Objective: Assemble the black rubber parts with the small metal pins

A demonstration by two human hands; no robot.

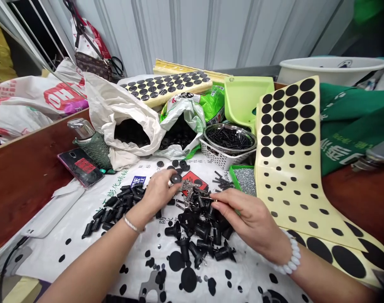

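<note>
My left hand (160,185) is closed, pinching a small black round disc (176,179) between thumb and fingers. My right hand (251,219) pinches a thin metal piece (208,198) that points left, toward the other hand. Small silvery metal pieces (189,187) lie heaped between the two hands. Just below is a pile of black plastic parts with wide flanged ends (199,229). Short black cylinders (116,206) lie in a heap left of my left wrist. Loose black discs (184,165) rest just beyond my left fingers.
At the back stand a white sack (99,99), a plastic bag of black parts (196,118) and a steel bowl of black screws (231,138). A green tray of tiny metal bits (242,179) and yellow sticker sheets (288,168) are right. A phone (81,167) lies left.
</note>
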